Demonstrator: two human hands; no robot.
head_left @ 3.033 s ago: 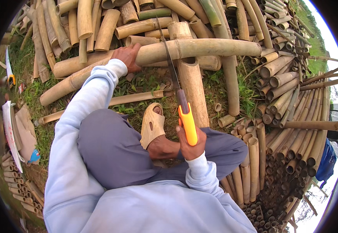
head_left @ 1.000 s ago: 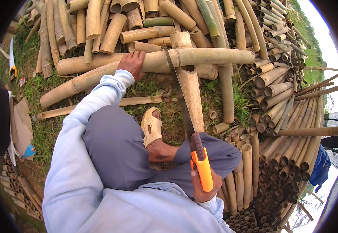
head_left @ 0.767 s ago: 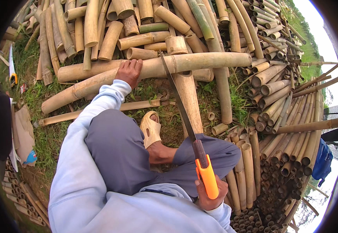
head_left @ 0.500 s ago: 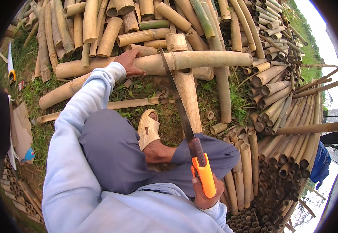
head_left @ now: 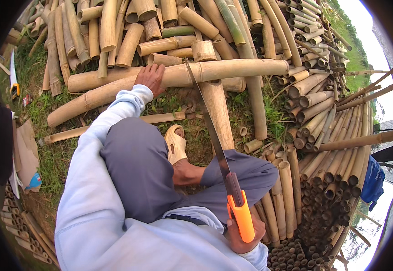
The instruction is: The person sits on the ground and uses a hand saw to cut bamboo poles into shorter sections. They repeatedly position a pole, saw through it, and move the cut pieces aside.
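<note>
A long tan bamboo pole (head_left: 232, 68) lies crosswise in front of me, resting on a slanted bamboo support (head_left: 217, 115). My left hand (head_left: 150, 79) is closed over the top of the pole, left of the saw. In my right hand (head_left: 247, 235), low and near my body, is the orange handle of a handsaw (head_left: 211, 128). The saw's dark blade runs away from me and its far end crosses the pole near a joint. Whether the teeth have cut into the bamboo cannot be seen.
Cut bamboo pieces (head_left: 169, 44) are heaped beyond the pole, with stacked tubes (head_left: 314, 99) on the right. A second saw (head_left: 14, 79) lies at far left near torn cardboard (head_left: 27, 147). My sandalled foot (head_left: 178, 151) is below the pole. A blue bag (head_left: 372, 183) hangs at far right.
The saw handle and my right hand have come slightly toward my body. My left hand has shifted its grip on the pole, its thumb no longer spread out to the right.
</note>
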